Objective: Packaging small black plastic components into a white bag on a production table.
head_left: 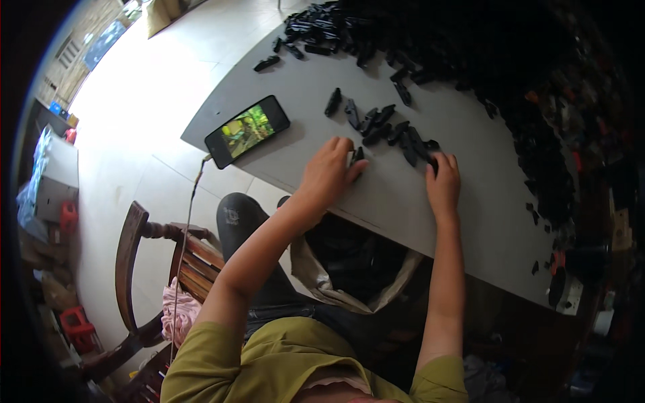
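Observation:
My left hand (328,171) is over the near edge of the grey table (490,195), its thumb and fingers closed around a small black plastic piece (358,156). To its right, my right hand (443,183) pinches another black piece, mostly covered by the fingers, at the end of a loose cluster. That cluster of several narrow, glossy black pieces (381,119) lies just beyond both hands. Below the table edge, an open pale sack (311,267) by my legs has dark pieces inside, too shadowed to make out singly.
A phone (247,131) showing a picture lies at the table's left, its cable (190,211) hanging over the edge. A large heap of black pieces (329,27) covers the far side and curves down the right. A wooden chair (131,269) stands at left, with red stools (77,329) beyond it.

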The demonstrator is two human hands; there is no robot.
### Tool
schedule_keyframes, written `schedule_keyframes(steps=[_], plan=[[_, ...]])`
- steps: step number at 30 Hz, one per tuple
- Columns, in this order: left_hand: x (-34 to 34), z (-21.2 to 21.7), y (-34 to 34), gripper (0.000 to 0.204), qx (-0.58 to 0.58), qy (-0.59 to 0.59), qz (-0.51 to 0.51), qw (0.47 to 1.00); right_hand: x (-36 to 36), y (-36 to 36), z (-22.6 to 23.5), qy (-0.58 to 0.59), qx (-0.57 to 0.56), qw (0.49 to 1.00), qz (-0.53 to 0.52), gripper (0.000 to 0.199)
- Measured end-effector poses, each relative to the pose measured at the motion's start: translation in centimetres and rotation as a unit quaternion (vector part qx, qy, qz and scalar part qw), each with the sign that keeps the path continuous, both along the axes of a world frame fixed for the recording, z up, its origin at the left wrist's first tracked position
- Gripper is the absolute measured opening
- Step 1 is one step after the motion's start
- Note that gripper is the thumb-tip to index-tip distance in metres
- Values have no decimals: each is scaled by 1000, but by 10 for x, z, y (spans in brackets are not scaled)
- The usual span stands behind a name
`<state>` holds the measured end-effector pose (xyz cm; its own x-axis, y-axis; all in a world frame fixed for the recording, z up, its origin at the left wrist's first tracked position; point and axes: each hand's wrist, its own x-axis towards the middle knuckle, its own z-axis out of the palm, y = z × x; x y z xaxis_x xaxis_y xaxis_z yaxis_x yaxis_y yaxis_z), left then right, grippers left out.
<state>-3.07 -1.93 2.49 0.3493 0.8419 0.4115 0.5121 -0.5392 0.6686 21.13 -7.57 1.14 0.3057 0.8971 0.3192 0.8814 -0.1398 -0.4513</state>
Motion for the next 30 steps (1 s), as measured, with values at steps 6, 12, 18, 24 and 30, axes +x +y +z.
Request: schedule_keyframes(steps=[6, 12, 18, 24, 30], plan=[[9, -5, 12, 25, -156, -68, -126, 977, 2, -28, -8, 335, 43, 938, -78, 31], [9, -18, -8, 25, -231, -176, -257, 922, -22, -65, 1, 617, 16, 784, 73, 34], [1, -20, -8, 23, -30, -46, -262, 963, -63, -61, 18, 189, 5, 973, 134, 26], [2, -22, 1, 22, -87, -52, -325, 940, -51, -63, 18, 138, -17, 975, 173, 27], [5, -23, -1, 22, -58, -70, -332, 939, -65, -52, 12, 58, 44, 975, 211, 29]])
